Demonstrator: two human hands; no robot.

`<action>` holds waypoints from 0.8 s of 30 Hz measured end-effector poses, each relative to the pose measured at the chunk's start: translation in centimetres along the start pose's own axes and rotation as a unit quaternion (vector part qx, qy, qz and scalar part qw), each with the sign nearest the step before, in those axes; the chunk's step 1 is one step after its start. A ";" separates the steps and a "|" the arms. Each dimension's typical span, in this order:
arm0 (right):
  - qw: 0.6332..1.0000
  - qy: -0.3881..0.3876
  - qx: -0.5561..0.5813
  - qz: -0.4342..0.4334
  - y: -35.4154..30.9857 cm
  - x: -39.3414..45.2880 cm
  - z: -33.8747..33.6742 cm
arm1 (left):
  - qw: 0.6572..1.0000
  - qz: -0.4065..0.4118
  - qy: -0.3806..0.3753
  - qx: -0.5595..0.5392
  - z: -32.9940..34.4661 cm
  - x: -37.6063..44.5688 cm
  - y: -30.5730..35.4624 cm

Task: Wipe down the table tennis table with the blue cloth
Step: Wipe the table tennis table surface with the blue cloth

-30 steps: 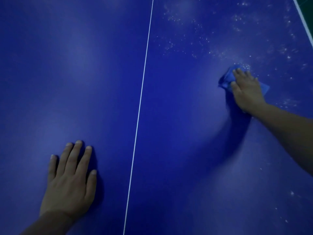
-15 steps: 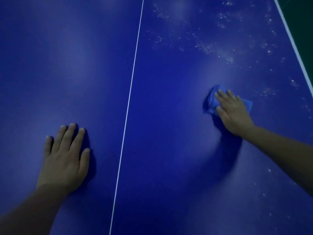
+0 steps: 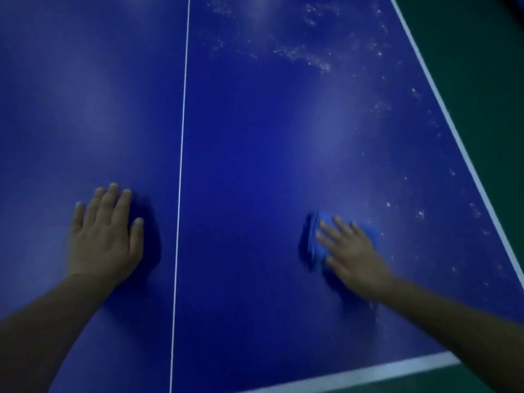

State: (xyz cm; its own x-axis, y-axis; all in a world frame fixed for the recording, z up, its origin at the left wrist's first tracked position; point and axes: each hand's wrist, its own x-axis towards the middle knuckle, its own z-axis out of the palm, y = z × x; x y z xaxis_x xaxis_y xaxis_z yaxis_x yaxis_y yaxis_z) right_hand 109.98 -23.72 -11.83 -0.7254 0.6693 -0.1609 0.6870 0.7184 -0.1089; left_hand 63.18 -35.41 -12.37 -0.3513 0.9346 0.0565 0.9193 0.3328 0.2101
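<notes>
The dark blue table tennis table (image 3: 255, 143) fills the view, split by a thin white centre line (image 3: 181, 165). My right hand (image 3: 351, 253) lies flat with straight fingers on the crumpled blue cloth (image 3: 316, 245), pressing it onto the right half of the table. Most of the cloth is hidden under the palm. My left hand (image 3: 105, 236) rests flat on the left half, fingers spread, holding nothing.
White dust specks (image 3: 309, 58) are scattered over the far right part and along the right side of the table. The white right edge line (image 3: 453, 129) and the near edge line (image 3: 368, 373) border green floor (image 3: 482, 80).
My right hand has drawn the cloth toward me, out of the dusty patch. The view has tilted so the near edge of the table now shows. My left hand stays planted.
</notes>
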 end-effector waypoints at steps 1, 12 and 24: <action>0.998 0.012 0.008 0.054 1.3 1.3 -0.2 | 1.000 0.028 0.002 -0.014 -0.1 -1.8 0.7; 0.936 0.072 0.034 0.344 -8.4 -3.3 1.3 | 0.984 0.154 -0.086 -0.018 0.4 -17.2 1.6; 0.819 0.061 0.071 0.566 -1.8 -13.0 1.5 | 0.985 0.150 -0.076 -0.028 0.6 -17.2 1.9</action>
State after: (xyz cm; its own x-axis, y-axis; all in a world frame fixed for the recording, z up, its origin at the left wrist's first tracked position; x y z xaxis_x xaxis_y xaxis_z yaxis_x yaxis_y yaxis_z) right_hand 118.26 -34.01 -11.01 0.3859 0.9121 -0.1386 0.9146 -0.3979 -0.0716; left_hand 71.13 -50.78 -13.55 -0.0313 0.9993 -0.0213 0.9649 0.0358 0.2600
